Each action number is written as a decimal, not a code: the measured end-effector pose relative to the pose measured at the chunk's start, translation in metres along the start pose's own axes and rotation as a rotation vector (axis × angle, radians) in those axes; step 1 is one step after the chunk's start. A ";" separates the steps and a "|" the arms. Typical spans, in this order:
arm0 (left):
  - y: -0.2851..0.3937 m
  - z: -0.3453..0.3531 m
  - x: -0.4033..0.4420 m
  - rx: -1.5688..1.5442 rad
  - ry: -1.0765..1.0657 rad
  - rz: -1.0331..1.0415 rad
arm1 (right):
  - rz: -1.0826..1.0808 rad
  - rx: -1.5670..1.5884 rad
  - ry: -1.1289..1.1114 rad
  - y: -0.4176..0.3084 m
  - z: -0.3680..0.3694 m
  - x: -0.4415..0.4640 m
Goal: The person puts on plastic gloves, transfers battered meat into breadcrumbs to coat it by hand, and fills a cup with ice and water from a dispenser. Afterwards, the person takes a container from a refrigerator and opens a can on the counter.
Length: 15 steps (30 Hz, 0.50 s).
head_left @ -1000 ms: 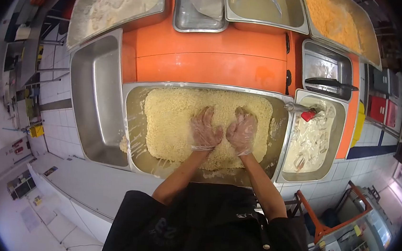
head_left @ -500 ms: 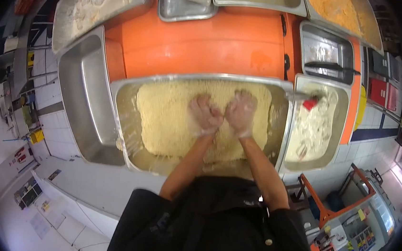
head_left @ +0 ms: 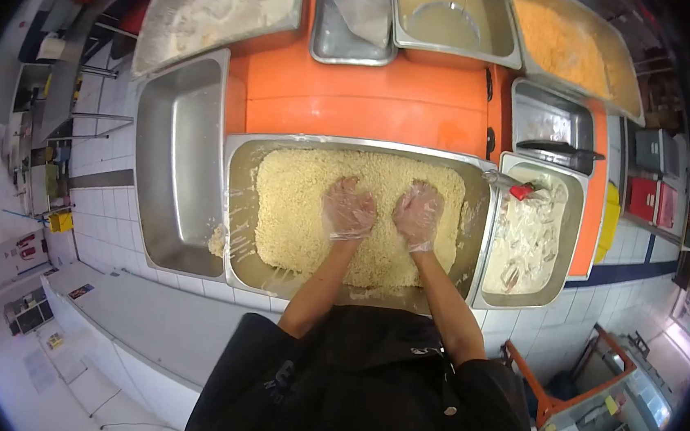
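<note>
The left hand, gloved in clear plastic [head_left: 349,209], and the right hand, gloved alike [head_left: 419,214], are set farther apart than half a second earlier, when they were brought almost together. Both are pressed to one pale-yellow, coarse-grained bed of crumbs [head_left: 304,212]; whether crumbs are gripped cannot be told, the fingertips being hidden. The bed is held in one wide, smeared steel tray [head_left: 242,190], its surface heaped loosely, its edges rounded. Beside this tray, one deep grey steel pan [head_left: 176,176] is placed at left and one pan of creamy white batter [head_left: 528,231] at right. Beyond, four metal containers are lined along the far side, one filled with orange powder [head_left: 561,46].
</note>
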<state>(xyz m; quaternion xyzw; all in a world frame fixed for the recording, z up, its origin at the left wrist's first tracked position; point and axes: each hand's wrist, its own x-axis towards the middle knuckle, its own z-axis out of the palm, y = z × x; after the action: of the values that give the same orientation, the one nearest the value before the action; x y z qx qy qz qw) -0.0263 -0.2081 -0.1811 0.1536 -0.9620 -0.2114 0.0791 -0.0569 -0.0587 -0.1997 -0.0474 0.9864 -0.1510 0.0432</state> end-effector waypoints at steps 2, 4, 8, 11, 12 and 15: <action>0.000 -0.006 0.005 -0.104 -0.203 -0.166 | -0.052 0.153 0.122 0.001 -0.013 -0.001; -0.036 -0.002 -0.005 -0.094 -0.478 -0.247 | 0.063 0.258 -0.161 0.014 -0.048 -0.005; -0.050 0.000 -0.027 -0.584 -0.922 -0.488 | 0.353 0.811 -0.867 0.022 -0.087 -0.019; -0.033 -0.019 -0.029 -0.888 -1.080 -0.395 | 0.480 1.098 -0.836 0.071 0.005 -0.030; -0.024 -0.030 -0.023 -0.990 -1.137 -0.363 | 0.319 1.304 -0.762 0.094 0.024 -0.039; -0.030 -0.078 -0.011 -0.953 -0.847 -0.630 | 0.358 1.483 -0.568 0.101 0.008 -0.039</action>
<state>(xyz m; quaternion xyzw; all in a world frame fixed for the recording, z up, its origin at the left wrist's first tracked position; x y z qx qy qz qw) 0.0094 -0.2606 -0.1247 0.2778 -0.6228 -0.6634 -0.3081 -0.0256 0.0389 -0.2347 0.1156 0.5739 -0.7381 0.3354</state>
